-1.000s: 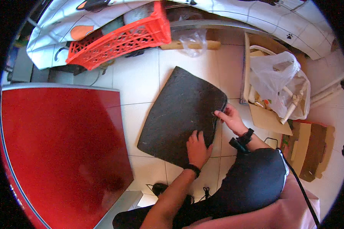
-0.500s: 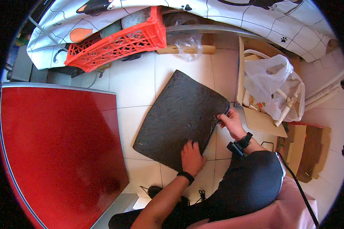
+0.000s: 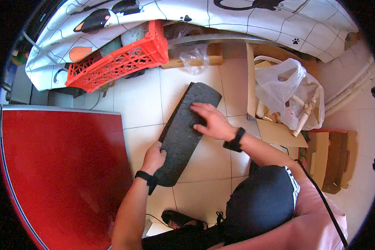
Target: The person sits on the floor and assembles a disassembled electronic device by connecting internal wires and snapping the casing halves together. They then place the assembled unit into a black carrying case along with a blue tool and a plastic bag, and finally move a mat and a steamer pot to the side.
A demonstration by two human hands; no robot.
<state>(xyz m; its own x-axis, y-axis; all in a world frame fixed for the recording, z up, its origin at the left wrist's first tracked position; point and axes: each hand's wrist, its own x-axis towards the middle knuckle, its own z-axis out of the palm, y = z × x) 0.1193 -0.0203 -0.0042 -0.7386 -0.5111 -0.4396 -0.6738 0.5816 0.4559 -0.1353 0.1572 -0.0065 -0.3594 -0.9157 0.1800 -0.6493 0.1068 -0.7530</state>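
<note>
A dark grey floor mat (image 3: 181,141) lies folded double on the tiles, a long narrow slab slanting from far right to near left. Around its left long edge, toward the near end, my left hand (image 3: 154,158) is closed, thumb on top and the other fingers mostly hidden. On the upper face, nearer the far end, rests my right hand (image 3: 212,121), fingers stretched out and thumb apart, gripping nothing. Both wrists wear black bands. Its layers show along the left edge.
A red cabinet-like panel (image 3: 62,171) fills the left. Beyond the mat, a red plastic crate (image 3: 121,58) stands under a cat-print cloth (image 3: 233,18). To the right are a plastic bag (image 3: 279,81) in a cardboard box (image 3: 251,79) and an opened carton (image 3: 339,162).
The mat, spread flat earlier, is now doubled over to the left. My left hand has moved left to its left edge; my right hand has swung left from the right corner onto the top.
</note>
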